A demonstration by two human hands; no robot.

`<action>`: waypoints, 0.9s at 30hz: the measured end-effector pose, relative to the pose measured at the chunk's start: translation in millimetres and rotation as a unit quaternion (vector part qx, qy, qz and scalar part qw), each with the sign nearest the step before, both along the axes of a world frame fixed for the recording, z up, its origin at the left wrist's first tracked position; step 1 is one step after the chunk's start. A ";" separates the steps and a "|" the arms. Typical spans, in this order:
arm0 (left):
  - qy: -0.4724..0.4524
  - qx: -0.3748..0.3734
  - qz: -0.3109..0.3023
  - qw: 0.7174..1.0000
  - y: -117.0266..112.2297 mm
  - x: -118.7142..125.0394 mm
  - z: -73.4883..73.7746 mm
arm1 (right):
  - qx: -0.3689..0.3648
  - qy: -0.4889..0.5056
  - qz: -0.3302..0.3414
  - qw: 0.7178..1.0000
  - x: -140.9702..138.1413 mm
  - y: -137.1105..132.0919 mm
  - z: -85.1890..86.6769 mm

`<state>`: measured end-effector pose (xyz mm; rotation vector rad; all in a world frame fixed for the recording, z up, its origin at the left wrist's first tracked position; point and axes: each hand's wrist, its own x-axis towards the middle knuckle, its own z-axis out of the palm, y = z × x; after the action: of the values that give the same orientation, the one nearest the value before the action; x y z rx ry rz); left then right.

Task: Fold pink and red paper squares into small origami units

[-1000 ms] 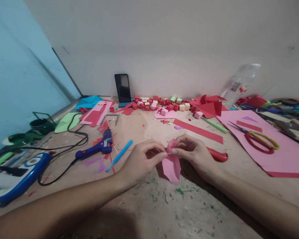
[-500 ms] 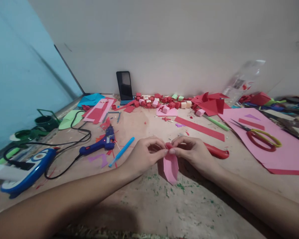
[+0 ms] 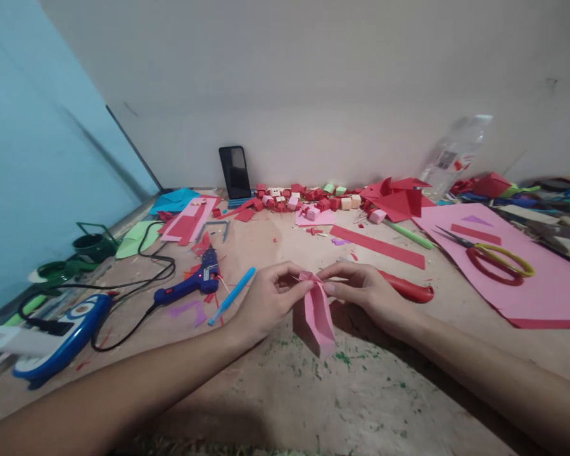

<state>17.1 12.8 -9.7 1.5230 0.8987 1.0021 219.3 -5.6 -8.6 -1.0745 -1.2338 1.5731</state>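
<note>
A folded pink paper piece stands on end on the tabletop, its lower tip touching the surface. My left hand pinches its upper end from the left with thumb and forefinger. From the right, my right hand pinches the same upper end, fingertips almost meeting those of the left. A red-handled cutter lies just behind my right hand. To the left of my left hand lie a blue pen and a blue glue gun.
Red-and-yellow scissors rest on a pink sheet at the right. A red strip, a green pen, small paper cubes and a phone line the back. A blue device and black cable lie left.
The pink paper has been turned and folded narrower between my fingertips, now showing a long crease. Both hands stay at its top, shifted slightly left.
</note>
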 end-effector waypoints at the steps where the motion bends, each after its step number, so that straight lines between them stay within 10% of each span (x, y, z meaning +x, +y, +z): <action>1: 0.002 0.001 0.001 1.000 -0.6 0.1 0.3 | -0.003 0.001 0.007 1.000 -0.3 -0.5 0.1; 27: 0.127 0.077 0.015 0.989 -9.7 -1.0 0.4 | -0.023 -0.025 0.006 0.999 -2.9 -1.2 1.7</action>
<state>16.2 3.1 -9.4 1.8021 1.0430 0.9296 216.4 -6.8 -6.9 -1.1445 -1.2441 1.5987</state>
